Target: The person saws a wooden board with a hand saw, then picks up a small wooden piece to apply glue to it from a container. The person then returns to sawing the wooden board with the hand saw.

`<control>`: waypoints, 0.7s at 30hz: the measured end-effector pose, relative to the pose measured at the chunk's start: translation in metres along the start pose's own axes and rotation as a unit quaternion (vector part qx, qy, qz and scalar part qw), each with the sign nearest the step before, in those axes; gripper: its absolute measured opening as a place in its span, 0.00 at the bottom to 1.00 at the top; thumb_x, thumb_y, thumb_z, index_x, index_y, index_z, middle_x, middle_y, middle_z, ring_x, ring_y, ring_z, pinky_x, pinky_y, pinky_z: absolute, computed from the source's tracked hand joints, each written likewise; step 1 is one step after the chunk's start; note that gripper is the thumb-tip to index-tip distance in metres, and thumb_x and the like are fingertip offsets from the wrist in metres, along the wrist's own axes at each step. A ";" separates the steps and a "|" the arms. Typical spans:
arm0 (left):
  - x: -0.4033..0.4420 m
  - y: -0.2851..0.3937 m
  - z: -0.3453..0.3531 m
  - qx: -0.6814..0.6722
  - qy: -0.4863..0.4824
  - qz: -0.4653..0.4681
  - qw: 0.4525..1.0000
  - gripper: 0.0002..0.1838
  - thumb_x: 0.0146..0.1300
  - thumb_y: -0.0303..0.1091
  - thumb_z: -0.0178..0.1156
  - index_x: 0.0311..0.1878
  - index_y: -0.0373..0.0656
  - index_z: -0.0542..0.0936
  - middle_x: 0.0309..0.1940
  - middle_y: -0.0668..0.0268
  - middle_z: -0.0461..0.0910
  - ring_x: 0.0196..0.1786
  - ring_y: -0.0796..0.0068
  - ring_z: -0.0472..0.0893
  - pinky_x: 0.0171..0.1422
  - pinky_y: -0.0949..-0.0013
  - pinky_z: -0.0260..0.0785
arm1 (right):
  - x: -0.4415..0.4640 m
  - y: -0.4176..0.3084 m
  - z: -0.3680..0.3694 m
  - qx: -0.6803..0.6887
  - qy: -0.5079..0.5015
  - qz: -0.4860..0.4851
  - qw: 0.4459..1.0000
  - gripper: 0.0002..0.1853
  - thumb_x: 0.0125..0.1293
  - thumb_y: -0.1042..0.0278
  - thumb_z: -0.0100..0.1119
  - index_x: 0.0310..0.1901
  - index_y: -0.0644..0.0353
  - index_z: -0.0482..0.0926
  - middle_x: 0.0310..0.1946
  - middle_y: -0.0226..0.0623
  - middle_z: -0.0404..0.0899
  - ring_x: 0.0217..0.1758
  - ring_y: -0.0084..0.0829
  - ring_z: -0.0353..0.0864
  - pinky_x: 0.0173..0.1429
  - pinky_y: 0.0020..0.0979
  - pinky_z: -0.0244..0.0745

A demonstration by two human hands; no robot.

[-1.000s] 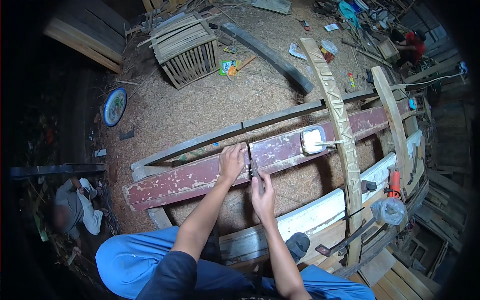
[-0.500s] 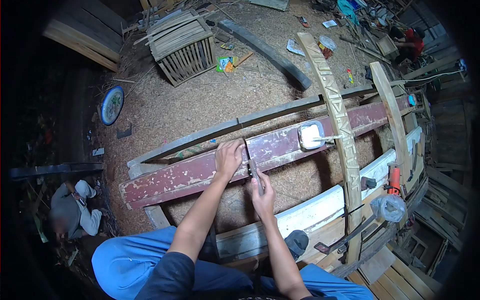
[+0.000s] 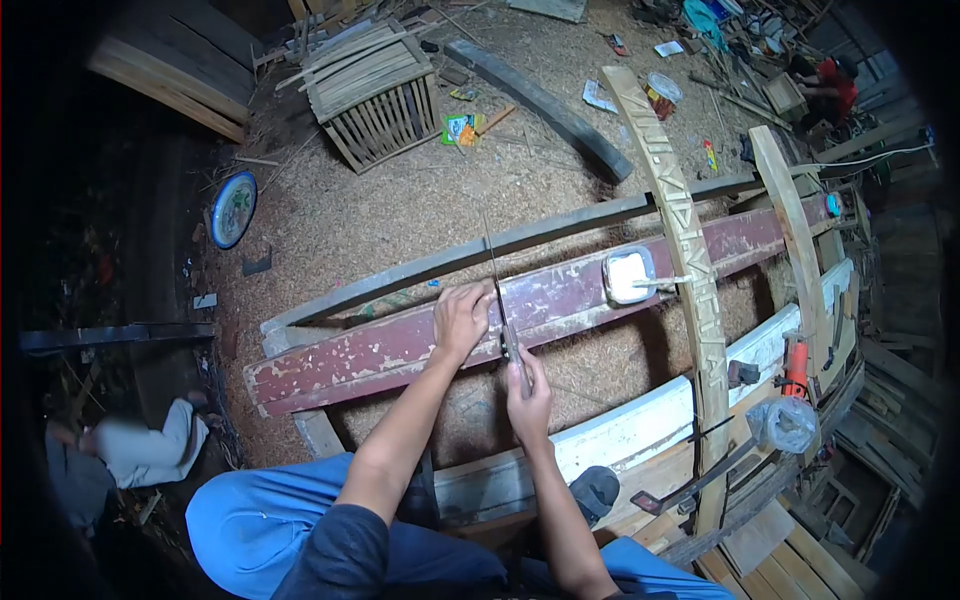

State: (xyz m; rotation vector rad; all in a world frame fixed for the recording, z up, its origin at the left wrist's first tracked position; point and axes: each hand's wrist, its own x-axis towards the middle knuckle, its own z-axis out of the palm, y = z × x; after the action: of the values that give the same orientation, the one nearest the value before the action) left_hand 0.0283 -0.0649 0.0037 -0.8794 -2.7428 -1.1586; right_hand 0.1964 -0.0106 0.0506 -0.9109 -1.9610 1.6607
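Note:
My right hand (image 3: 528,390) is closed round the handle of a handsaw (image 3: 501,305). Its thin blade lies across a long maroon plank (image 3: 360,358) with flaking paint and points away from me. Just left of the blade, my left hand (image 3: 463,322) presses on that plank, its fingers bent towards the far edge; their tips are hard to make out. Further right on the plank sits a clear square tub (image 3: 628,277) of white stuff, with a stick or brush handle lying over its rim.
A carved wooden beam (image 3: 680,215) and a plain beam (image 3: 785,215) cross the plank at right. Nearer me lie a white board (image 3: 625,430) and an orange tool (image 3: 796,368). Beyond are a slatted crate (image 3: 380,110) and a dark timber (image 3: 540,105). People sit at left and far right.
The saw has slid forward, so more blade sticks out past the plank's far edge. My left hand stays on the plank. The person at left has shifted posture.

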 end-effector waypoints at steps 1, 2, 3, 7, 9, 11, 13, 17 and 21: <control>0.005 -0.001 0.000 -0.003 0.006 0.009 1.000 0.08 0.66 0.37 0.66 0.41 0.44 0.87 0.38 0.56 0.88 0.44 0.52 0.85 0.54 0.54 0.73 | 0.005 -0.002 0.001 0.002 0.000 -0.005 1.000 0.17 0.76 0.70 0.59 0.61 0.67 0.78 0.55 0.51 0.84 0.59 0.41 0.84 0.64 0.37 0.76; 0.006 -0.003 -0.001 -0.006 0.010 0.016 1.000 0.09 0.66 0.38 0.66 0.41 0.44 0.87 0.38 0.56 0.88 0.44 0.52 0.86 0.54 0.53 0.74 | 0.006 -0.003 0.001 0.006 0.000 0.008 1.000 0.17 0.76 0.70 0.59 0.61 0.67 0.78 0.55 0.51 0.84 0.60 0.41 0.84 0.65 0.37 0.75; 0.007 -0.001 -0.002 -0.006 0.007 0.005 1.000 0.09 0.66 0.38 0.66 0.42 0.44 0.87 0.38 0.57 0.88 0.44 0.52 0.86 0.54 0.54 0.74 | 0.008 -0.006 0.000 0.008 0.000 0.023 1.000 0.17 0.76 0.71 0.59 0.62 0.68 0.78 0.55 0.51 0.84 0.60 0.41 0.84 0.65 0.37 0.75; 0.006 -0.006 0.000 0.013 -0.006 0.000 1.000 0.08 0.65 0.36 0.66 0.43 0.45 0.88 0.39 0.58 0.88 0.45 0.54 0.86 0.56 0.57 0.74 | 0.001 -0.004 -0.003 0.028 -0.020 0.069 0.997 0.17 0.76 0.71 0.58 0.62 0.68 0.78 0.55 0.49 0.84 0.61 0.37 0.83 0.66 0.36 0.74; 0.006 -0.004 -0.001 0.004 0.007 0.012 1.000 0.08 0.65 0.36 0.66 0.43 0.45 0.88 0.39 0.58 0.88 0.45 0.54 0.86 0.55 0.57 0.74 | 0.002 -0.007 -0.004 0.030 -0.013 0.050 0.998 0.17 0.76 0.71 0.58 0.62 0.68 0.78 0.55 0.49 0.84 0.61 0.37 0.83 0.66 0.36 0.74; 0.006 -0.005 0.002 -0.017 0.012 0.000 1.000 0.08 0.65 0.37 0.67 0.42 0.45 0.87 0.39 0.59 0.88 0.45 0.54 0.86 0.53 0.56 0.73 | 0.007 -0.006 0.001 0.026 0.009 0.026 0.999 0.17 0.76 0.70 0.58 0.62 0.68 0.78 0.55 0.49 0.84 0.60 0.36 0.83 0.65 0.36 0.75; 0.011 -0.005 0.003 0.004 -0.006 -0.009 1.000 0.08 0.65 0.36 0.65 0.42 0.45 0.87 0.40 0.60 0.88 0.45 0.55 0.85 0.55 0.56 0.73 | 0.006 0.000 0.006 -0.001 0.009 0.009 1.000 0.17 0.76 0.70 0.58 0.62 0.68 0.78 0.56 0.50 0.84 0.60 0.36 0.83 0.65 0.36 0.75; 0.007 0.001 -0.005 0.011 -0.017 -0.001 1.000 0.08 0.65 0.35 0.63 0.43 0.46 0.86 0.40 0.61 0.88 0.46 0.57 0.85 0.56 0.57 0.72 | -0.003 -0.001 -0.001 0.010 -0.003 0.023 1.000 0.18 0.76 0.71 0.58 0.63 0.70 0.77 0.57 0.51 0.83 0.60 0.36 0.83 0.65 0.35 0.75; 0.008 -0.001 -0.003 0.005 0.004 0.014 1.000 0.08 0.65 0.36 0.65 0.43 0.47 0.87 0.41 0.63 0.89 0.46 0.59 0.86 0.55 0.58 0.72 | -0.010 -0.007 0.008 0.058 0.045 0.007 0.997 0.20 0.75 0.72 0.59 0.64 0.73 0.76 0.58 0.51 0.83 0.61 0.37 0.83 0.66 0.36 0.75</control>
State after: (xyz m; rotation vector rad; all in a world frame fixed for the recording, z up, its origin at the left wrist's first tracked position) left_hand 0.0203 -0.0632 0.0073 -0.9064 -2.7198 -1.1399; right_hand 0.1963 -0.0236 0.0563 -0.9403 -1.7838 1.6929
